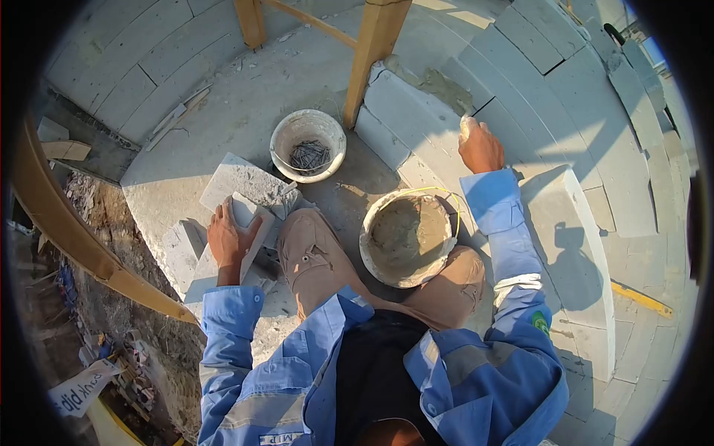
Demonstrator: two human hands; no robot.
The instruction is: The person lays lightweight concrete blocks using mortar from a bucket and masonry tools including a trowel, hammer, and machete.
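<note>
My left hand (229,236) is wrapped over the edge of a pale cut block (247,210), which lies among other broken block pieces (183,249) by my knee. My right hand (482,147) is closed beside the block wall, around a whitish, mortar-smeared end that I cannot make out. Just past it, wet mortar (444,91) is spread along the top of the wall blocks (409,111). Between my knees stands a bucket of mortar (407,238) with a yellow handle.
A white bucket of nails (308,145) stands ahead. A wooden post (372,63) rises beside the wall. On the right are a loose pale block (569,245) and a yellow level-like bar (641,299). A curved wooden beam (89,245) and a rubble-strewn drop (104,215) lie left.
</note>
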